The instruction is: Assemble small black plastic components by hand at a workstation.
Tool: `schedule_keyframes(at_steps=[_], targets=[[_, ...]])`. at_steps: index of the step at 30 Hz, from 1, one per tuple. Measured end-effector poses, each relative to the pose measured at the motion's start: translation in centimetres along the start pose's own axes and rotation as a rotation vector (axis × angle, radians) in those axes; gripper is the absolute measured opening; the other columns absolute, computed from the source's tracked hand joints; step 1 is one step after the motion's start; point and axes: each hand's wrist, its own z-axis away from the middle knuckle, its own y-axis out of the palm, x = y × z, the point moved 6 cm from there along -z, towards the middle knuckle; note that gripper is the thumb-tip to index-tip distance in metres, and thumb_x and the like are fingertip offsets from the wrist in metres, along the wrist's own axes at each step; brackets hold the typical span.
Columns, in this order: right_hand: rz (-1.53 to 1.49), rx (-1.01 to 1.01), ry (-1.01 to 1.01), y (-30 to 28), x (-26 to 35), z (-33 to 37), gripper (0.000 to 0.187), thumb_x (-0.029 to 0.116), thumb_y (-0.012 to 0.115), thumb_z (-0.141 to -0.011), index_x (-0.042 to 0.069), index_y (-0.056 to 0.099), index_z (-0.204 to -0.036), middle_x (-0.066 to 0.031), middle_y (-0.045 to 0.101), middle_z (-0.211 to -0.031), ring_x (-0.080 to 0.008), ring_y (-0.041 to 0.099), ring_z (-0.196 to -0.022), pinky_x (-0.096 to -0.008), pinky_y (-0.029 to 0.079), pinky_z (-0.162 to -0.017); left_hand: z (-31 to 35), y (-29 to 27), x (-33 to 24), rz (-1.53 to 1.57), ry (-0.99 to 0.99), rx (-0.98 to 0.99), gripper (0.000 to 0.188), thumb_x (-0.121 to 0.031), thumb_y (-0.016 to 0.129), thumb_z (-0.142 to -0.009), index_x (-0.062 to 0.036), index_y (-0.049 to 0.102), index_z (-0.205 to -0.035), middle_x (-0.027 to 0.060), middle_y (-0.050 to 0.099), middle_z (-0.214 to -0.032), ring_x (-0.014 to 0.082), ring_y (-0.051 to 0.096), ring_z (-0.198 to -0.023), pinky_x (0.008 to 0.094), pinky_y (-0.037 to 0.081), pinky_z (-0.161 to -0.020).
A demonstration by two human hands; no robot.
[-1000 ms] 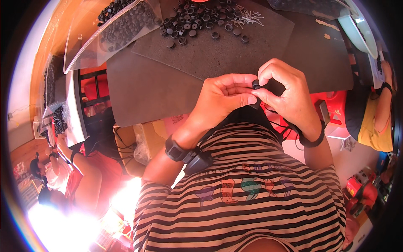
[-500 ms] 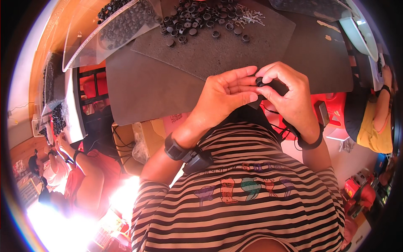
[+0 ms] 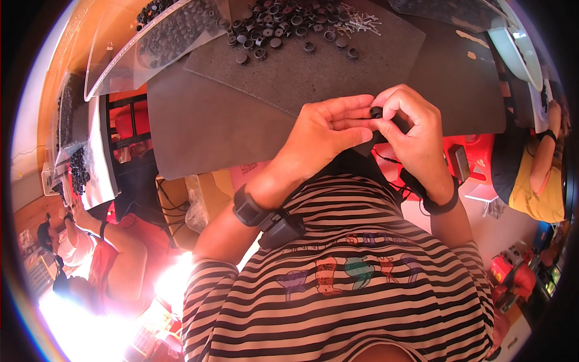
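Observation:
Between the thumb and fingers of my right hand [image 3: 411, 120] is a small round black cap [image 3: 376, 113], gripped at the table's near edge. My left hand [image 3: 333, 123] lies alongside with its fingers stretched out, their tips reaching the cap and my right fingers. Whether anything rests in the left palm is hidden. Farther back, a heap of black round caps and rings [image 3: 283, 27] lies on a dark grey mat [image 3: 301, 78]. Several silver screws or pins [image 3: 362, 23] are piled at the heap's right side.
A clear plastic bin [image 3: 163, 45] full of black parts stands at the far left. A pale bowl [image 3: 515, 51] is at the far right. Below the table edge are a cardboard box [image 3: 214, 202] and a red stool [image 3: 476, 154]. Other people sit on both sides.
My right fingers have curled a little more around the black cap, which has turned and shifted slightly up. My left hand has stayed almost in place.

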Motion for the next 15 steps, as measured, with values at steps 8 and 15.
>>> schedule_keyframes(at_steps=[8,15], targets=[[-0.174,0.025,0.041,-0.3,0.2,-0.1,0.023,-0.009,0.071,-0.066,0.001,0.052,-0.075,-0.0087,0.061,-0.081,-0.0167,0.061,-0.074,-0.0272,0.049,-0.070,-0.2,-0.8,0.4,0.119,-0.063,-0.010,0.040,-0.005,0.062,-0.088,0.0024,0.051,-0.126,0.0131,0.063,-0.110,0.0155,0.063,-0.097,0.0269,0.053,-0.086],[-0.127,0.118,-0.111,-0.9,2.4,-0.6,0.022,-0.006,0.074,-0.065,0.001,0.056,-0.076,-0.0086,0.064,-0.081,-0.0195,0.063,-0.078,-0.0290,0.050,-0.075,-0.3,-0.4,-0.9,0.072,0.022,0.082,0.032,-0.007,0.064,-0.088,0.0010,0.056,-0.118,0.0112,0.063,-0.106,0.0132,0.063,-0.092,0.0254,0.054,-0.081]])
